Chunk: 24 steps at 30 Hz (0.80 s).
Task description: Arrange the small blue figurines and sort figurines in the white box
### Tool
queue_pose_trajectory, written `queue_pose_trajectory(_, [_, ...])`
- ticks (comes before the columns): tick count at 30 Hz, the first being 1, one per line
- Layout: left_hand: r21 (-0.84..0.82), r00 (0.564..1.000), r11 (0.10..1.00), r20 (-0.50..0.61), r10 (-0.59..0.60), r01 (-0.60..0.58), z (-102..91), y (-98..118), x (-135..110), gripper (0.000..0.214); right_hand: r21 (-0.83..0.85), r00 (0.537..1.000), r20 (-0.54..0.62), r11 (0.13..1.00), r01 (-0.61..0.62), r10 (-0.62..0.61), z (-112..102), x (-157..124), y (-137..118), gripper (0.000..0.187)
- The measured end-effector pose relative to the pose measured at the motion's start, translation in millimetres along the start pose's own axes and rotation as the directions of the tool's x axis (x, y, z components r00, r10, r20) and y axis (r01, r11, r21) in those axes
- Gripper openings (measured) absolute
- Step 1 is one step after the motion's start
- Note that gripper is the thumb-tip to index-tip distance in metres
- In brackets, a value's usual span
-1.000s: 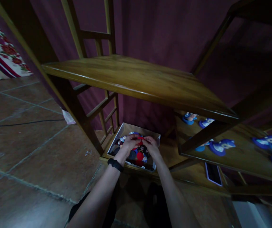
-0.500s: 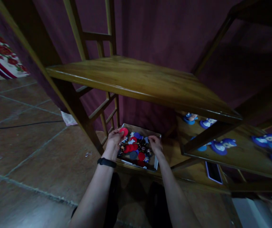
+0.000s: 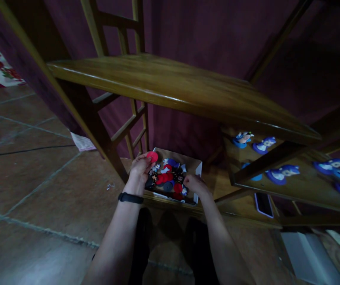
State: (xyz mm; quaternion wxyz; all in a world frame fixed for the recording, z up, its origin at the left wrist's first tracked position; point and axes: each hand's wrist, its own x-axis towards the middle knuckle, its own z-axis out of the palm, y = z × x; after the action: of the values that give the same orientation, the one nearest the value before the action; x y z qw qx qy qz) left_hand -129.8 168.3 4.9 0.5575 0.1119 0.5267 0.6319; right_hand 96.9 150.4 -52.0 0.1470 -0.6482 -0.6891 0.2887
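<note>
A shallow cardboard box [image 3: 184, 154] on the low shelf holds a jumble of small figurines [image 3: 177, 178] and round red, dark grey and blue discs. At its left end my left hand [image 3: 139, 168] is closed on a red disc [image 3: 152, 157], gripped at the edge between thumb and fingers. My right hand [image 3: 194, 183] is over the right part of the box, close to the dark figurines and a red disc lying there. Its fingers are curled together; whatever they may be gripping is hidden.
A wooden shelf board [image 3: 170, 83] hangs over the box. To the right, a lower board [image 3: 303, 182] bears several blue-based figurines [image 3: 282, 174], and a phone [image 3: 264, 204] lies on the shelf below it. A slatted wooden side [image 3: 131, 122] stands left. A cable [image 3: 27, 150] crosses the floor.
My right hand has moved from the box's far right edge down and nearer, over the figurines. My left hand still holds the red disc, with little movement. The view has shifted slightly.
</note>
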Motion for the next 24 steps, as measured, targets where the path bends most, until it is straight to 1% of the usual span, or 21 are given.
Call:
queue_pose_trajectory(1, [-0.001, 1.0, 1.0, 0.018, -0.005, 0.005, 0.6, -0.3, 0.0, 0.023, -0.117, 0.998, 0.071, 0.993, 0.005, 0.004, -0.6, -6.2, -2.6, 0.014])
queue_pose_trajectory(2, [-0.004, 0.999, 1.0, 0.035, -0.01, 0.011, 1.4, -0.7, -0.3, 0.023, -0.209, 0.994, 0.106, 0.978, 0.012, 0.01, -0.6, -11.9, -6.1, 0.013])
queue_pose_trajectory(4, [-0.009, 0.997, 1.0, 0.068, -0.028, 0.028, 3.7, -1.5, -1.7, 0.022, -0.329, 0.991, 0.132, 0.943, 0.049, -0.005, 1.4, -21.5, -14.6, 0.013])
queue_pose_trajectory(5, [-0.01, 0.996, 0.999, 0.078, -0.037, 0.038, 5.2, -2.1, -2.6, 0.022, -0.374, 0.99, 0.138, 0.925, 0.063, -0.011, 3.3, -25.3, -19.0, 0.017])
queue_pose_trajectory(9, [-0.004, 0.994, 0.999, 0.098, -0.054, 0.054, 12.8, -7.5, -7.3, 0.02, -0.469, 0.99, 0.117, 0.883, -0.011, 0.075, 14.5, -34.3, -31.8, 0.044])
queue_pose_trajectory(10, [-0.002, 0.993, 0.998, 0.103, -0.058, 0.058, 15.0, -9.5, -8.7, 0.02, -0.482, 0.991, 0.1, 0.876, -0.029, 0.088, 17.3, -35.2, -33.4, 0.046])
queue_pose_trajectory(12, [0.004, 0.989, 0.997, 0.126, -0.075, 0.075, 19.6, -13.8, -11.8, 0.019, -0.494, 0.988, 0.085, 0.867, -0.07, 0.128, 21.7, -35.7, -35.3, 0.044])
queue_pose_trajectory(15, [0.01, 0.981, 0.994, 0.16, -0.108, 0.108, 25.7, -19.9, -16.1, 0.019, -0.478, 0.983, 0.091, 0.873, -0.097, 0.159, 23.8, -34.5, -36.3, 0.043])
queue_pose_trajectory(17, [0.02, 0.979, 0.993, 0.167, -0.12, 0.118, 28.7, -23.2, -17.6, 0.019, -0.458, 0.982, 0.094, 0.883, -0.105, 0.166, 22.5, -33.4, -35.3, 0.047])
queue_pose_trajectory(20, [0.025, 0.976, 0.991, 0.172, -0.134, 0.132, 31.6, -27.4, -17.2, 0.019, -0.38, 0.983, 0.074, 0.916, -0.126, 0.166, 16.5, -31.5, -28.3, 0.046])
queue_pose_trajectory(22, [0.031, 0.974, 0.99, 0.177, -0.144, 0.14, 33.0, -30.2, -16.3, 0.018, -0.234, 0.99, 0.06, 0.966, -0.111, 0.129, 9.9, -28.6, -19.8, 0.041])
queue_pose_trajectory(24, [0.049, 0.976, 0.99, 0.171, -0.135, 0.129, 34.5, -33.3, -16.0, 0.017, 0.014, 0.996, 0.053, 0.998, -0.069, 0.068, 2.2, -23.4, -10.9, 0.033])
